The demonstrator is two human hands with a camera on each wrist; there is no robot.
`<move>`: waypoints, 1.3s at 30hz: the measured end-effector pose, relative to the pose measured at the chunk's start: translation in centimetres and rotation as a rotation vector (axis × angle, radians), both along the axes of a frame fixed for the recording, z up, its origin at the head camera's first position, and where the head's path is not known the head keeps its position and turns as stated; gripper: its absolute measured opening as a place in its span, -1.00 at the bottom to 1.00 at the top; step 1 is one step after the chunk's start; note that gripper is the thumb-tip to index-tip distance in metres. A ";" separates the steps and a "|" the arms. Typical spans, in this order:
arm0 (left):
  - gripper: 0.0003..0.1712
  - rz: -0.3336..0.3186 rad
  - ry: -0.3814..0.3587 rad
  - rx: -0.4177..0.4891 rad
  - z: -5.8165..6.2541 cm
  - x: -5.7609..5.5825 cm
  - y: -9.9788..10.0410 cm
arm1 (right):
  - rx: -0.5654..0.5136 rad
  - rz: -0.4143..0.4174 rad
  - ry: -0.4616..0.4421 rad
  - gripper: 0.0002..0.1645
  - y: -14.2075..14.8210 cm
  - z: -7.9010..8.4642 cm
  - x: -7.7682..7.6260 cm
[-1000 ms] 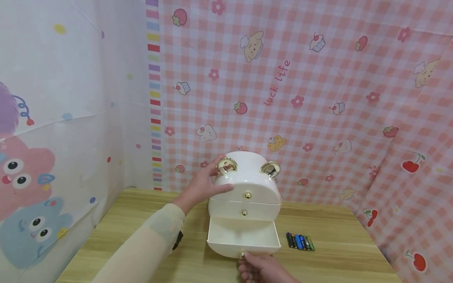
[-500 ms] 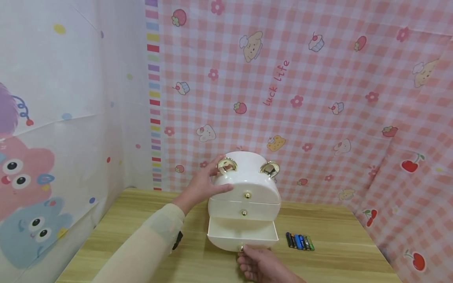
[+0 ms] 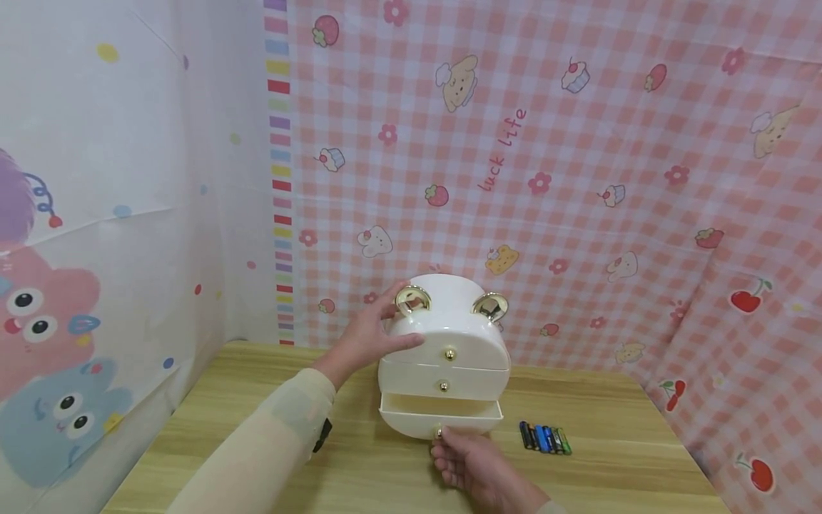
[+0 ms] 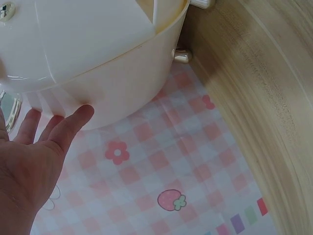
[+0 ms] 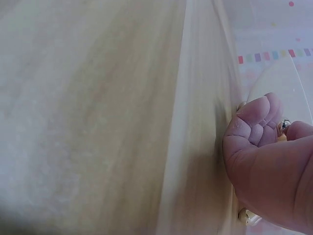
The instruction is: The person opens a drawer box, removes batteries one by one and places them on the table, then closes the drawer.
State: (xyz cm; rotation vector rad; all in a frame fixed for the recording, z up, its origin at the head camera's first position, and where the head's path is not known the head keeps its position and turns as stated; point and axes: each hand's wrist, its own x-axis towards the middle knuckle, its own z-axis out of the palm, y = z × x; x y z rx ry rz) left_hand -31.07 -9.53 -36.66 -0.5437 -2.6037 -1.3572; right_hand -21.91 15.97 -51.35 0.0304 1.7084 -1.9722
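A white storage box (image 3: pixel 449 321) with two gold ears and three drawers stands on the table, its bottom drawer (image 3: pixel 443 421) partly out. My left hand (image 3: pixel 369 332) rests on the box's upper left side, thumb over the front. In the left wrist view, the extended fingers of the left hand (image 4: pixel 44 152) touch the white wall. Low at the front, my right hand (image 3: pixel 472 457) pinches the gold knob (image 3: pixel 439 432) of that drawer between thumb and finger. The right wrist view shows the right hand (image 5: pixel 264 147) from the side, fingers curled near a gold knob (image 5: pixel 283 126).
Several batteries (image 3: pixel 544 438) lie in a row on the wooden table (image 3: pixel 610 442), right of the box. Behind hangs a pink checked cloth (image 3: pixel 565 228); a white printed cloth (image 3: pixel 141 285) covers the left side.
The bottom drawer has slid inward, away from me, with my right hand on its knob moving along. My left hand has stayed in place on the box.
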 end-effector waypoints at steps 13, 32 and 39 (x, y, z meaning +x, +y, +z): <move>0.20 -0.036 -0.006 -0.012 0.7 -0.1 -0.2 | 0.003 -0.040 0.027 -0.53 -0.4 0.1 -1.1; 0.23 -0.058 0.005 0.004 0.8 0.2 -0.2 | -0.007 -0.087 0.049 -0.65 -1.1 0.1 -2.2; 0.24 -0.047 0.012 -0.002 0.7 0.2 -0.2 | -0.023 -0.109 0.069 -0.68 -1.6 0.1 -2.6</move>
